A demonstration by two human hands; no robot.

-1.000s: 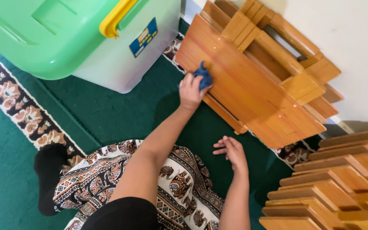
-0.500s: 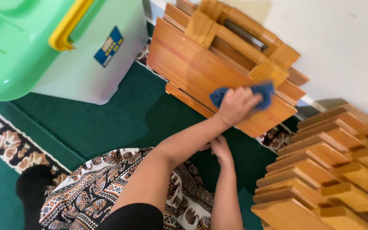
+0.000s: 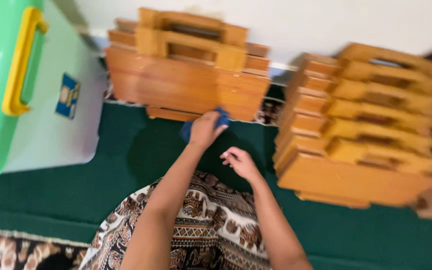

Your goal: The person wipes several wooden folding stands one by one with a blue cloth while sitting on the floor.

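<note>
Left hand slid down, probably gripping blue cloth

Open green carpet lay ahead; plastic bin blocked the left, wooden stack the right, wooden stand dead ahead.

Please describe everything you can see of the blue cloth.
The blue cloth is a small, soft-looking rag, crumpled and mostly hidden under the left hand, which presses it on the lower front edge of the wooden folding stand against the wall. Only bits show at the fingers and by the wrist. The picture is blurred.
</note>
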